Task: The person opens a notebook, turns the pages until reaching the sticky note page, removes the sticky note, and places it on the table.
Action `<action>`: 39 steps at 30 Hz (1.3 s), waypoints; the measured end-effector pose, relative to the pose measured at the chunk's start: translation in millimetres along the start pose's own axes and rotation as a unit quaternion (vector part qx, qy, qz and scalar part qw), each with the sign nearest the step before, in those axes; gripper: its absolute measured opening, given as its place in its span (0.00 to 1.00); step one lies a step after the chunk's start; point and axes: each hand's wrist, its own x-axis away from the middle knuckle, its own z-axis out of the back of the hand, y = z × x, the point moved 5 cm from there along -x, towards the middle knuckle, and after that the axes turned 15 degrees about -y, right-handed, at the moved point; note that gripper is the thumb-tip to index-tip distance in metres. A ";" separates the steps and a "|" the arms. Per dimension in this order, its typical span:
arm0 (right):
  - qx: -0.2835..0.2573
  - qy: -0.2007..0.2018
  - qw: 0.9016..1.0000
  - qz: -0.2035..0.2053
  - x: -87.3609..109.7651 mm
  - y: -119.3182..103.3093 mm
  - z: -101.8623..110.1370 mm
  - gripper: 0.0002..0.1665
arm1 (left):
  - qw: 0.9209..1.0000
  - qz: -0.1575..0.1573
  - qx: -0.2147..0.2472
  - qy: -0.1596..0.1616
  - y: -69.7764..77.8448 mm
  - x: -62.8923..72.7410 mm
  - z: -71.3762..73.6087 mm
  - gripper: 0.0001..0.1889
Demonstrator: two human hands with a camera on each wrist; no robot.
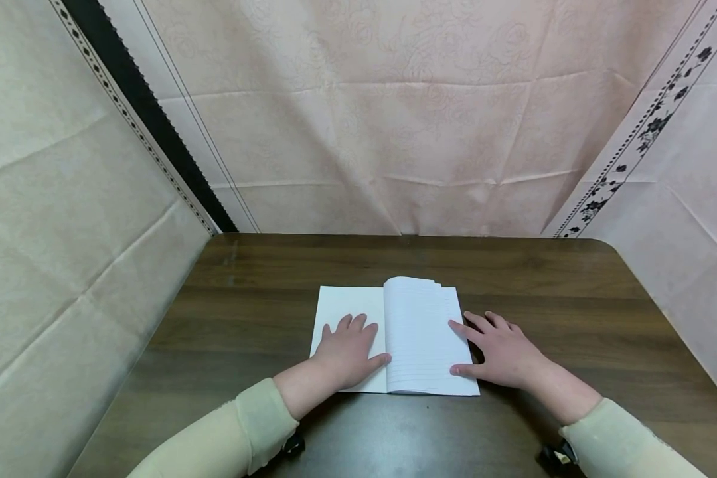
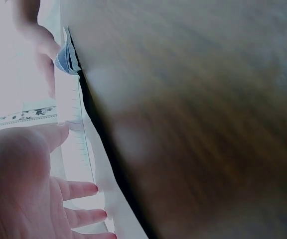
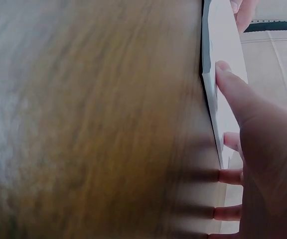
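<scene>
Lying spread on the wooden table, the notebook sits between the person's 2 hands, its blank left side flat, its lined pages bowed up slightly near the spine. The left hand rests on the blank side, fingers splayed and fairly straight, thumb tip at the spine, gripping nothing. The right hand has its fingers extended and apart, thumb and index finger touching the lined pages near their outer edge, without a pinch. The notebook should handle as light and limp, its thin sheets liable to crease or slide; the outer edge seems best for lifting a page, the spine for carrying everything.
</scene>
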 end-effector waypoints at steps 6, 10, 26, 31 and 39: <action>0.001 0.012 1.000 0.003 0.8 0.1 -0.3 0.54 | 1.000 0.002 -0.002 -0.002 0.9 -0.4 -0.2 0.37; 0.002 0.010 1.000 -0.002 0.4 1.2 -2.3 0.55 | 1.000 -0.004 -0.007 0.006 2.5 0.4 1.4 0.36; 0.008 0.009 1.000 -0.011 -0.7 0.4 -2.9 0.56 | 0.974 -0.127 -0.142 0.125 50.2 14.6 13.1 0.33; 0.009 0.011 1.000 -0.012 -0.7 -1.8 -2.2 0.57 | 0.966 -0.150 -0.176 0.117 57.4 12.8 10.6 0.36; 0.014 0.013 1.000 -0.017 -1.5 -2.4 -2.5 0.59 | 0.959 -0.166 -0.196 0.119 58.0 12.2 8.9 0.37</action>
